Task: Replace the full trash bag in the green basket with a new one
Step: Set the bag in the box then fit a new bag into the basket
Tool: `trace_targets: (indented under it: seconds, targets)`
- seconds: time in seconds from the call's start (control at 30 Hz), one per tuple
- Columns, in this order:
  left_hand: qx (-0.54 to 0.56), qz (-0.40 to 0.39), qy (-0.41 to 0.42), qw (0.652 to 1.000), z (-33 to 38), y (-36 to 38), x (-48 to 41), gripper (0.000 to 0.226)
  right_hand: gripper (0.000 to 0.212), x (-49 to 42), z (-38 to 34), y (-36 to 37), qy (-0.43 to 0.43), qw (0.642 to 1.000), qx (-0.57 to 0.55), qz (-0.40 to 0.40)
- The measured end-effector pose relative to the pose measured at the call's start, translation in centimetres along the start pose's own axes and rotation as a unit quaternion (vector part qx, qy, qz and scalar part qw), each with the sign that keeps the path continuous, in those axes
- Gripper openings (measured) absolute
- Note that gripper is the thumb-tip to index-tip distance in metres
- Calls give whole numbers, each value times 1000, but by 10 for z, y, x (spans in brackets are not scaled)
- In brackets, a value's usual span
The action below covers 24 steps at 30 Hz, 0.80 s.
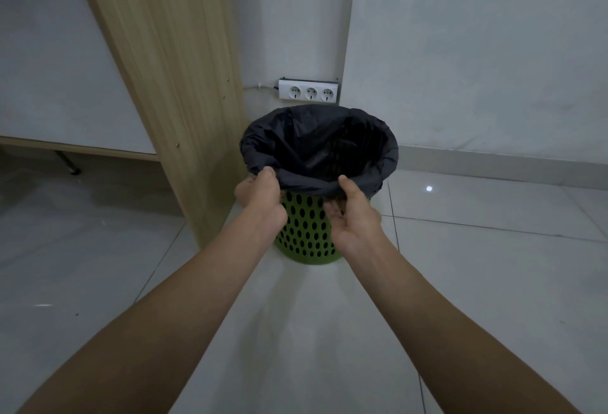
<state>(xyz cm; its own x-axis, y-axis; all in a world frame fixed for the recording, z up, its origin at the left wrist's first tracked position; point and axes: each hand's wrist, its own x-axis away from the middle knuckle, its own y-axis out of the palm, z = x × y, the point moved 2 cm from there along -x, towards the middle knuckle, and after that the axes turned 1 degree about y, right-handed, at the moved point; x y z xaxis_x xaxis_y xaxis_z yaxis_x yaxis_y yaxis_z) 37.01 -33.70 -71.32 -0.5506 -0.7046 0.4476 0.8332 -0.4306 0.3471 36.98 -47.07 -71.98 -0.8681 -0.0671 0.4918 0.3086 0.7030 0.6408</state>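
Observation:
A green perforated basket (306,232) stands on the tiled floor near a wall corner. A black trash bag (316,147) lines it, its edge folded over the rim all the way round; the basket's holes show through the thin plastic inside. My left hand (261,194) grips the bag's folded edge at the near left of the rim. At the near right, my right hand (352,208) pinches the same edge with thumb on top and fingers underneath.
A light wooden panel (171,68) of a desk rises right beside the basket on the left. A white triple power socket (309,91) sits low on the wall behind it. Pale floor tiles (493,282) spread to the right and front.

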Motion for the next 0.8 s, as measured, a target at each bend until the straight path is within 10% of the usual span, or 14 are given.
trace_targets:
  seconds: [0.23, 0.8]
  targets:
    - [46, -32, -17, 998, -7, 2, 5, 17, 50, -7, 6, 5, -16, 1000, 11, -2]
    - [49, 17, 16, 999, 5, -9, -14, 13, 32, -14, 27, -7, -20, 998, 57, 21]
